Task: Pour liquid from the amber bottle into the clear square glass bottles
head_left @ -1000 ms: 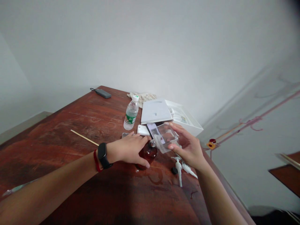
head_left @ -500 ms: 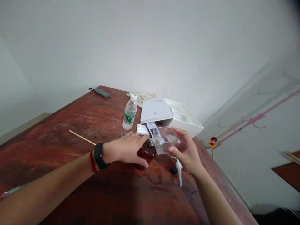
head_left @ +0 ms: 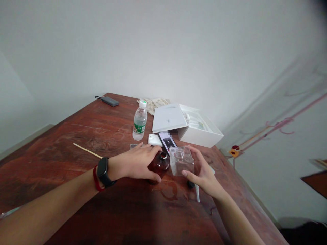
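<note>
An uncapped dark amber bottle [head_left: 162, 165] stands on the wooden table [head_left: 120, 211]. My left hand [head_left: 139, 161] is wrapped around its left side, and the open neck faces up. Just to the right, my right hand [head_left: 201, 170] grips a clear square bottle [head_left: 182, 161] between thumb and fingers. That bottle is roughly upright with its uncapped mouth on top; I cannot tell whether its base touches the table. Partly hidden behind my right hand lie a white pump head [head_left: 197, 193] and a small black cap [head_left: 190, 184].
A water bottle [head_left: 139, 121] with a green label stands behind my left hand. Beyond are a phone [head_left: 167, 141], a white case [head_left: 154, 140], an open white box [head_left: 201, 136] and a cloth [head_left: 153, 104]. A thin stick [head_left: 87, 150] and a grey power bank [head_left: 109, 101] lie left. A wet patch [head_left: 170, 192] marks the front.
The clear bottle was tilted with its mouth against the amber bottle's neck. My right hand has turned it upright and away to the right. My left hand still holds the amber bottle.
</note>
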The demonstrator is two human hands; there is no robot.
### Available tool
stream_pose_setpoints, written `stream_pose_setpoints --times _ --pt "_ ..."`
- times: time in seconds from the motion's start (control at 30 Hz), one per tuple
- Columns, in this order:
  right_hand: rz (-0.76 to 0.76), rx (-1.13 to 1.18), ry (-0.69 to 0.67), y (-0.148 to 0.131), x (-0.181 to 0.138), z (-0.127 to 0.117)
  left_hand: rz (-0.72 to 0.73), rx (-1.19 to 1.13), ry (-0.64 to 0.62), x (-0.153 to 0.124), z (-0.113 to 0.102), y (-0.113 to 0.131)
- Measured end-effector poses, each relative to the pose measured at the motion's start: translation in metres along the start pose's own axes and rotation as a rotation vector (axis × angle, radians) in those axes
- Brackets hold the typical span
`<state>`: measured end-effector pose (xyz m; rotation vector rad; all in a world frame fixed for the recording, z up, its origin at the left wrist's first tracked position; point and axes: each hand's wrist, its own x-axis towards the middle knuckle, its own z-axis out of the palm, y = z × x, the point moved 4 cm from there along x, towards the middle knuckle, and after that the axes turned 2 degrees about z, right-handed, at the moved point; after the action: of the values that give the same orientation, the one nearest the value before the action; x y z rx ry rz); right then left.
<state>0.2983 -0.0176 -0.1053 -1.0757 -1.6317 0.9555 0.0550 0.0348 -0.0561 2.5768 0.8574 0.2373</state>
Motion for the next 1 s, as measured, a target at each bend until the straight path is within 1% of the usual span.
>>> stream_pose_setpoints --times 0.1,0.17,0.23,0.3,0.37,0.47,0.6,0.8,1.0 --pt "-0.012 -0.109 -0.041 0.001 -0.002 0.000 -0.028 -0.007 -0.033 0.001 -0.001 0.002" --pt "-0.011 -0.239 -0.081 0.001 -0.003 0.002 -0.016 -0.006 -0.022 0.002 -0.002 0.003" --pt "-0.020 -0.365 -0.095 0.001 -0.003 0.005 0.001 -0.007 -0.009 0.002 -0.002 0.003" --pt "-0.041 -0.437 -0.093 0.000 -0.003 0.008 0.019 -0.012 -0.003 0.003 -0.001 0.002" --pt "-0.057 -0.481 -0.080 0.000 -0.001 0.010 0.035 -0.019 -0.005 0.004 0.000 0.001" --pt "-0.039 -0.522 -0.068 0.002 0.000 0.010 0.030 -0.032 -0.016 0.005 0.002 0.000" --pt "-0.007 -0.568 -0.082 0.007 0.001 0.008 0.002 -0.024 -0.023 0.006 0.003 -0.002" --pt "-0.003 -0.738 -0.106 0.008 0.004 0.010 0.013 -0.015 -0.005 0.006 0.004 -0.003" --pt "-0.005 -0.772 -0.122 0.015 0.004 0.010 0.011 -0.004 -0.014 0.008 0.004 -0.003"
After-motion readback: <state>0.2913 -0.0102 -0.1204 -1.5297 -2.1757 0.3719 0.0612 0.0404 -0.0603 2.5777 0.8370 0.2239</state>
